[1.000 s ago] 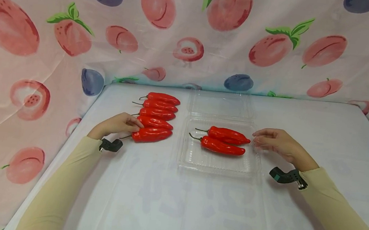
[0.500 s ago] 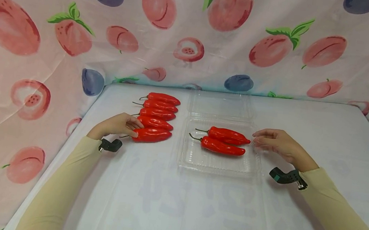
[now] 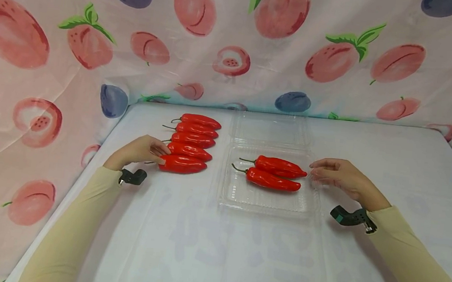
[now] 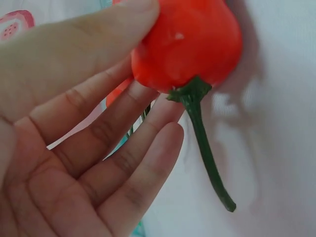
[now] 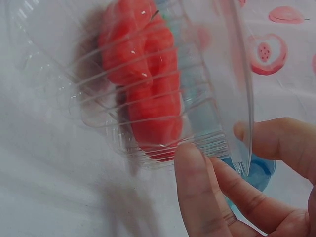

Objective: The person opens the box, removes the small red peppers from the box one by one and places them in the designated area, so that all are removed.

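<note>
My left hand (image 3: pixel 143 149) pinches the nearest red pepper (image 3: pixel 183 165) by its stem end, thumb on the near side. In the left wrist view, the pepper's green stem (image 4: pixel 207 148) points toward the camera, and the thumb (image 4: pixel 84 49) covers part of its body. At the right side of the clear plastic container (image 3: pixel 262 202), my right hand (image 3: pixel 341 178) grips the rim between thumb and fingers. Two red peppers lie inside the tray, stems to the left: a farther pepper (image 3: pixel 280 167) and a nearer pepper (image 3: pixel 273 180).
Several more red peppers (image 3: pixel 194 139) lie in a column behind the held one, left of the container. The container's clear lid (image 3: pixel 269 129) is folded back flat toward the rear. A fruit-print cloth (image 3: pixel 201 63) hangs behind the white table (image 3: pixel 238 254).
My left hand has taken hold of the nearest pepper and drawn it slightly left, and the pepper now lies more level. My right hand and the container have stayed in place.
</note>
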Demonstrator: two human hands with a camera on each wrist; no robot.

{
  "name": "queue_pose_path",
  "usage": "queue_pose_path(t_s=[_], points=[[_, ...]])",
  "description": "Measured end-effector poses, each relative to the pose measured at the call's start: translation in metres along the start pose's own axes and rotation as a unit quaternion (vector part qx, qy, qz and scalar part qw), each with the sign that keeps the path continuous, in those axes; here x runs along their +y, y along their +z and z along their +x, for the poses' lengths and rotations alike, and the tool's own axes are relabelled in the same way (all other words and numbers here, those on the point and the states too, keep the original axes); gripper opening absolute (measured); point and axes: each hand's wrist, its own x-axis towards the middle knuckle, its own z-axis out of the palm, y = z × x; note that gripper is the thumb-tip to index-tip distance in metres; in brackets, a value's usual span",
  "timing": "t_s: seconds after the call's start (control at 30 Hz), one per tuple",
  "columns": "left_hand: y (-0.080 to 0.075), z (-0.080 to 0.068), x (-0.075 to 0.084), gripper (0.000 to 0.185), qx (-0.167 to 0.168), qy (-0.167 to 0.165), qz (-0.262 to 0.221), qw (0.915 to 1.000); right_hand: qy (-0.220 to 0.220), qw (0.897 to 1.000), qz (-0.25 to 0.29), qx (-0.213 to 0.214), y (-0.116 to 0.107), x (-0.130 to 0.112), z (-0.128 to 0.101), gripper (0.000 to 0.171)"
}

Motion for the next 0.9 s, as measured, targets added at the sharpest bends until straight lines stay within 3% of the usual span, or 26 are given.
queue_pose_path(t_s=[0.33,0.9], points=[[-0.003,-0.003,-0.001,0.032,0.009,0.007,-0.025,0.9996,0.002,1.000,-0.008,0.002,0.000,0.000,0.001,0.051],[-0.015,-0.004,0.005,0.038,0.015,0.074,-0.067,0.9949,0.001,1.000,-0.011,-0.002,0.000,0.000,0.001,0.051]])
